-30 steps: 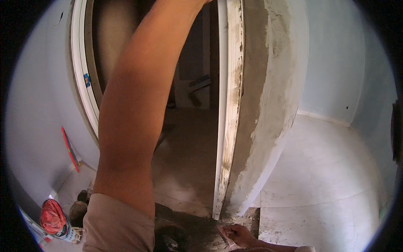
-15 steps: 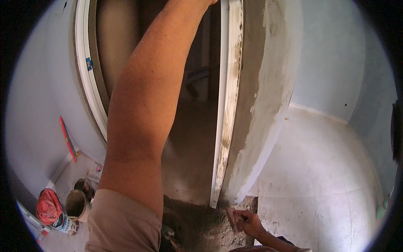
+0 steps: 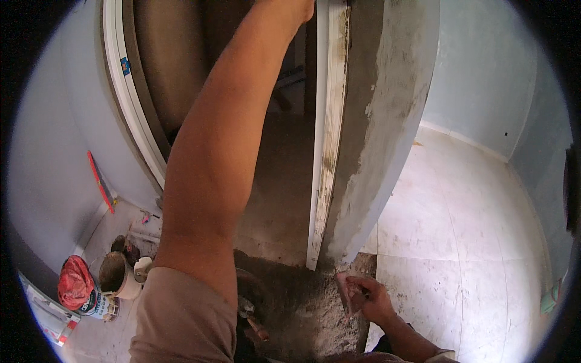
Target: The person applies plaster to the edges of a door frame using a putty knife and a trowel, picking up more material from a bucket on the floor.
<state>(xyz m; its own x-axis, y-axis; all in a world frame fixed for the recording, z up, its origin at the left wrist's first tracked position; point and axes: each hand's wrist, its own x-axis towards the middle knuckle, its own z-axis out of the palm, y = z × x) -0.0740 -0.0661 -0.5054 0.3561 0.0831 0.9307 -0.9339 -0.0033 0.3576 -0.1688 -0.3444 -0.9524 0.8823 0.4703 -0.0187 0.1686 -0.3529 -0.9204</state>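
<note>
My left arm reaches up across the picture. My left hand [image 3: 302, 8] is cut off by the top edge beside the white door frame [image 3: 325, 115], and its fingers do not show. Low down, my right hand [image 3: 373, 299] is closed around a plastering float [image 3: 348, 293], seen as a flat, pinkish plate tilted on edge. The float is just below the foot of the wall end [image 3: 357, 145], which is coated in grey plaster with a paler smeared band. Brown smears mark the frame's side.
Rough, broken floor [image 3: 296, 314] lies below, with a wooden-handled tool [image 3: 257, 327] on it. At left stand an open bucket [image 3: 126, 285], a paint pail [image 3: 100, 305] topped by a red bag [image 3: 76, 282], and a red level-like bar [image 3: 100, 183] against the wall. Pale covering [image 3: 448, 218] lies right.
The view has shifted, so the floor and buckets appear higher. My right hand has the float slightly higher in the picture, still near the wall's foot. My left arm remains raised.
</note>
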